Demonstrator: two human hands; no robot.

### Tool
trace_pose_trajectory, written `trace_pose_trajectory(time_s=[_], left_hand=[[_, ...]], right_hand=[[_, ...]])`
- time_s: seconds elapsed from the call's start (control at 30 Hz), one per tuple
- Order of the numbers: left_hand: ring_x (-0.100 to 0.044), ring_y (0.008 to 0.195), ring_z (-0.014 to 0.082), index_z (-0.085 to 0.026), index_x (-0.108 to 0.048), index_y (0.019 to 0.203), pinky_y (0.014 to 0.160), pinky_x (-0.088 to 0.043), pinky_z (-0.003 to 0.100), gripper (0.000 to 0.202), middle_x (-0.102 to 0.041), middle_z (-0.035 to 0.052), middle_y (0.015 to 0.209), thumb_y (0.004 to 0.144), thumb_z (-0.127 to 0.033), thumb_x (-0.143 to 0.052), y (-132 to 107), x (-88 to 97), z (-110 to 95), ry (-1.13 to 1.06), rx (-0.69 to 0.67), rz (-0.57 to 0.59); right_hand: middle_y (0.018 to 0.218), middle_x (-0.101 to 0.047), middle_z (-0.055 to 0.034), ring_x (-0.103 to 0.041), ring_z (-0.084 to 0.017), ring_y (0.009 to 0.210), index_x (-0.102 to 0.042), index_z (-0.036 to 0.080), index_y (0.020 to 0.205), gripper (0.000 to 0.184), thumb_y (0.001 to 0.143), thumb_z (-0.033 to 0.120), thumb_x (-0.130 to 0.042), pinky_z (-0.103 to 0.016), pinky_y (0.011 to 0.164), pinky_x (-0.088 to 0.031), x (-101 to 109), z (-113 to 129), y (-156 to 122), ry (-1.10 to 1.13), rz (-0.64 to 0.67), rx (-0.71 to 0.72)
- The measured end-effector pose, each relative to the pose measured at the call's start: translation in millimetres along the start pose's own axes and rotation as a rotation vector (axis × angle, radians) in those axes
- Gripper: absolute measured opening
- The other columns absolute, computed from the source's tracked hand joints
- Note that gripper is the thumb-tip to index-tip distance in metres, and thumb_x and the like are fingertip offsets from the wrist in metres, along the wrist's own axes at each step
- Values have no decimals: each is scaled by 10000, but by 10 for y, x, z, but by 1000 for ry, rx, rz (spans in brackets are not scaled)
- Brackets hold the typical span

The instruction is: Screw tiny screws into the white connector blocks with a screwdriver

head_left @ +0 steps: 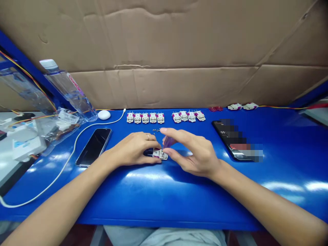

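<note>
Near the middle of the blue table (153,198), your left hand (138,148) pinches a small white-and-magenta module (164,155) between thumb and fingers. Your right hand (193,150) is just beside it, thumb and forefinger spread apart; a blurred purplish patch shows between them, and I cannot tell whether you grip anything there. Beyond your hands lie tiny dark pieces (156,130), then a group of five similar modules (145,118) and another of four (191,117).

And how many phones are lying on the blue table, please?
2: a black phone left of the left hand, the other phone right of the right hand.
</note>
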State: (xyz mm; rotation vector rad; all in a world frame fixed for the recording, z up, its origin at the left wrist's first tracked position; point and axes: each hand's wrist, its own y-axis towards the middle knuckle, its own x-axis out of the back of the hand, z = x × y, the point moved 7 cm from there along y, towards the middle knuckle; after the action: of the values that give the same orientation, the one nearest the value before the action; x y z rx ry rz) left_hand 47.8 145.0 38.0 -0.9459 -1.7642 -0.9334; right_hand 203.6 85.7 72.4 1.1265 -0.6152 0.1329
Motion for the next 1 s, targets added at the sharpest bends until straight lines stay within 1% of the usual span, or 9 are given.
trace_pose_trajectory(time_s=[0.07, 0.23, 0.37, 0.5, 0.67, 0.8, 0.83, 0.93, 1.0], left_hand=[[-746, 958, 225, -208, -802, 1146, 839, -535, 293, 287, -799, 64, 1080, 1038, -470, -754, -1, -7, -20, -2, -44, -6], [-747, 1067, 237, -212, -799, 1201, 910, -557, 303, 286, -787, 92, 1204, 1087, -448, -685, 3, -34, -21, -32, -89, -34], [-739, 1096, 241, -201, -783, 1222, 931, -567, 306, 273, -787, 92, 1148, 1076, -419, -707, 1, -41, -28, -52, -124, -63], [-735, 1130, 243, -193, -779, 1174, 989, -563, 314, 241, -782, 98, 1212, 1077, -401, -707, 2, -59, -20, -56, -109, -36], [-739, 1063, 242, -193, -774, 1207, 936, -576, 308, 269, -778, 110, 1171, 1074, -417, -707, -4, -47, -29, -38, -116, -70], [-738, 1041, 238, -189, -768, 1227, 927, -580, 310, 293, -776, 107, 1121, 1087, -432, -682, -13, -47, -22, -39, -108, -95], [-737, 1049, 242, -189, -769, 1227, 935, -581, 316, 295, -777, 111, 1130, 1090, -434, -675, -15, -47, -21, -38, -106, -96], [-734, 1065, 255, -197, -776, 1200, 941, -582, 332, 281, -775, 121, 1165, 1089, -434, -673, -17, -56, -31, -18, -114, -77], [-732, 1053, 254, -199, -773, 1199, 920, -581, 330, 279, -772, 120, 1162, 1089, -435, -673, -18, -58, -39, -7, -118, -71]], right_hand=[[1339, -814, -60, -839, -183, 1033, -472, 285, 1666, 590, 1098, 184, -597, -313, 966, -697, -22, -10, -17, 7, 20, -15], [1171, -854, -40, -828, -170, 880, -578, 284, 1574, 539, 1056, 217, -712, -258, 822, -693, 0, -9, -43, -39, -26, 0], [1268, -836, -74, -842, -179, 985, -506, 246, 1628, 555, 1088, 191, -621, -287, 933, -691, -16, -27, -19, -40, -2, -21], [1072, -866, -11, -824, -145, 805, -545, 283, 1600, 602, 1038, 198, -742, -221, 777, -680, 31, -1, -8, -65, -76, 26], [1365, -812, -68, -845, -174, 1043, -326, 291, 1742, 666, 1123, 217, -564, -264, 859, -694, -38, 13, -45, -59, 32, 54], [1047, -873, -3, -821, -145, 755, -419, 309, 1698, 681, 1079, 232, -693, -213, 670, -650, 3, 35, -68, -115, -29, 72], [1052, -872, -11, -822, -150, 758, -414, 303, 1702, 675, 1086, 252, -684, -223, 677, -653, -1, 38, -68, -113, -25, 76], [1267, -844, -63, -850, -170, 923, -309, 284, 1752, 659, 1136, 244, -541, -259, 782, -685, -41, 17, -61, -93, 24, 46], [1229, -857, -41, -849, -159, 887, -328, 301, 1742, 673, 1121, 221, -574, -238, 744, -675, -31, 18, -57, -112, 6, 39]])
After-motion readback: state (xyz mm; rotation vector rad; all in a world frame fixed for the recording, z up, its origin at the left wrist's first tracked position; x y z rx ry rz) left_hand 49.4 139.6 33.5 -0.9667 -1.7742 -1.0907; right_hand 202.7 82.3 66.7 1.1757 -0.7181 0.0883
